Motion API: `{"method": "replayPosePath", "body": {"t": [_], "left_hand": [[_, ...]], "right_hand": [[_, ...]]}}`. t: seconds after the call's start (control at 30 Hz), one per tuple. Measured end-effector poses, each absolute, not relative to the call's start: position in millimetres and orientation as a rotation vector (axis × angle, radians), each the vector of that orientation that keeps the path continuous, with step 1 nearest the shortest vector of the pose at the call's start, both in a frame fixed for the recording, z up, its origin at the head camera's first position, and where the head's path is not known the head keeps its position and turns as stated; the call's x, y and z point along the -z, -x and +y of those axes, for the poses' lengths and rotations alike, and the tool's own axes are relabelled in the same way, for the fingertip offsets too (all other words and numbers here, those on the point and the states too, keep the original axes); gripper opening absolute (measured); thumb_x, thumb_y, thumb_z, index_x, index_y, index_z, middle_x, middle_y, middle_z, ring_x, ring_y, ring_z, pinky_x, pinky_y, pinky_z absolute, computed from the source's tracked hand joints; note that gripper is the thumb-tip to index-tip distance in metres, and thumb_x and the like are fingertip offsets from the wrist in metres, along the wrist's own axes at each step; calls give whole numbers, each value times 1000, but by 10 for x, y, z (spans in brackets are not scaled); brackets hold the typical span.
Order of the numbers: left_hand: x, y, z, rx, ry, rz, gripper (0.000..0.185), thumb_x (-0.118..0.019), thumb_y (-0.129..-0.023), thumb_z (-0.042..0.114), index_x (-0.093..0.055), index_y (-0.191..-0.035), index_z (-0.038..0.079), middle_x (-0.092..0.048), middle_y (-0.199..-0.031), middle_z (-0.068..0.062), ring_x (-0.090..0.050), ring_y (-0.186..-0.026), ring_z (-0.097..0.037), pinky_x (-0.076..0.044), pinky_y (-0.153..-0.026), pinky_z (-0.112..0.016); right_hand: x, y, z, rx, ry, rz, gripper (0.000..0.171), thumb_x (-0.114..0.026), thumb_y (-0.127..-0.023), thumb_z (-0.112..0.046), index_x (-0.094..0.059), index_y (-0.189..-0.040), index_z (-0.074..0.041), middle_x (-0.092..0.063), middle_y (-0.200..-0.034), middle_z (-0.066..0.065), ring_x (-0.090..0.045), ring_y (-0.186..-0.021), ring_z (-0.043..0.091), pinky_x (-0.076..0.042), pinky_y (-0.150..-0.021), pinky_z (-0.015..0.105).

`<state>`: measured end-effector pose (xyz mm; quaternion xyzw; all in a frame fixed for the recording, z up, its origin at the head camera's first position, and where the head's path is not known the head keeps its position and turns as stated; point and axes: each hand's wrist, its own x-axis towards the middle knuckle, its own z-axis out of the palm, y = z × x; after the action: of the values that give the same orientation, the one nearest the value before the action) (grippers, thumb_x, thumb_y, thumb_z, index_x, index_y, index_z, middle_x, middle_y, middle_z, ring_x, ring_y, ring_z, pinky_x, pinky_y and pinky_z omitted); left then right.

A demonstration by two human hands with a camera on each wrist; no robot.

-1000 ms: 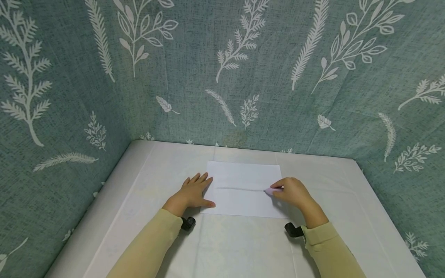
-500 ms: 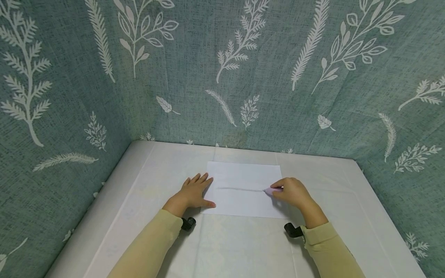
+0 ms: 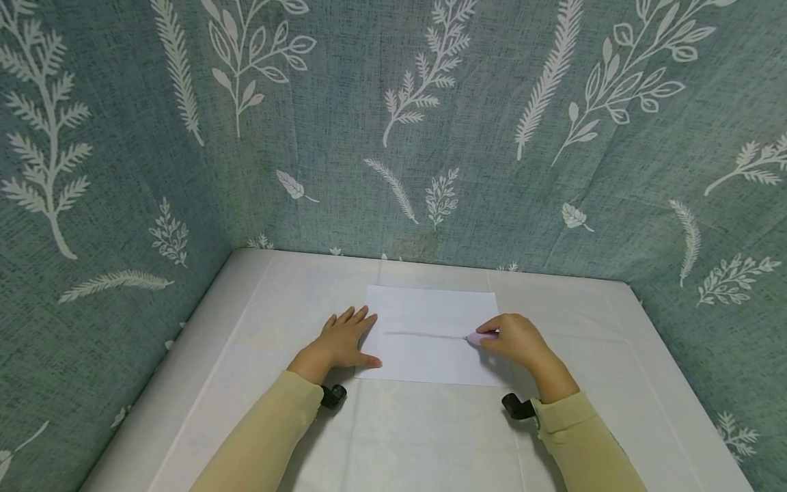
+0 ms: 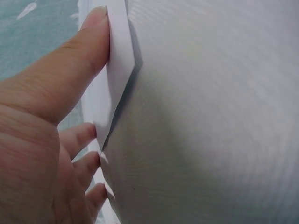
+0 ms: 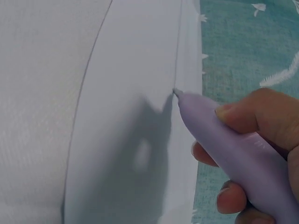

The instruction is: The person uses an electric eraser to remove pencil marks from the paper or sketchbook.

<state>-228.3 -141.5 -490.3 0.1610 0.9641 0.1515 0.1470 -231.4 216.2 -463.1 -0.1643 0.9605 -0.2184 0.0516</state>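
A white sheet of paper (image 3: 424,307) lies on the cloth-covered table. Across its middle runs a thin grey line (image 3: 418,334), roughly parallel to the long edges. My left hand (image 3: 339,342) is spread flat at the sheet's left edge, its thumb resting on the paper; the left wrist view shows this thumb (image 4: 88,44) on a raised corner. My right hand (image 3: 518,339) grips a thick lilac pen-shaped tool (image 5: 229,144) between thumb and fingers. Its narrow grey tip (image 5: 175,91) meets the right end of the line. The tool's rear end is hidden in the hand.
White cloth (image 3: 430,437) covers the table. Teal fabric (image 3: 344,191) with white leaf prints hangs behind it and on both sides. A black wrist mount (image 3: 334,396) shows at the left cuff, another mount (image 3: 518,406) at the right.
My right hand and the lilac tool have shifted very slightly to the left. The left hand and the sheet look unmoved.
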Motion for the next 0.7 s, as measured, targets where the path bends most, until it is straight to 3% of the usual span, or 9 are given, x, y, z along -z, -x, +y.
{"method": "replayPosePath", "body": {"t": [0.7], "left_hand": [[4911,2294,-1425,-425,-473,2772,103,-78,-78,60,-32,-158,14,-19,-166,-12,-12,-152,-37,-10,-119,-61]], "right_hand": [[4629,2319,2138,658,518,2946,17,-76,-86,-15,-81,-100,-9,-75,-100,9,-69,-96,29,-54,-84,47]]}}
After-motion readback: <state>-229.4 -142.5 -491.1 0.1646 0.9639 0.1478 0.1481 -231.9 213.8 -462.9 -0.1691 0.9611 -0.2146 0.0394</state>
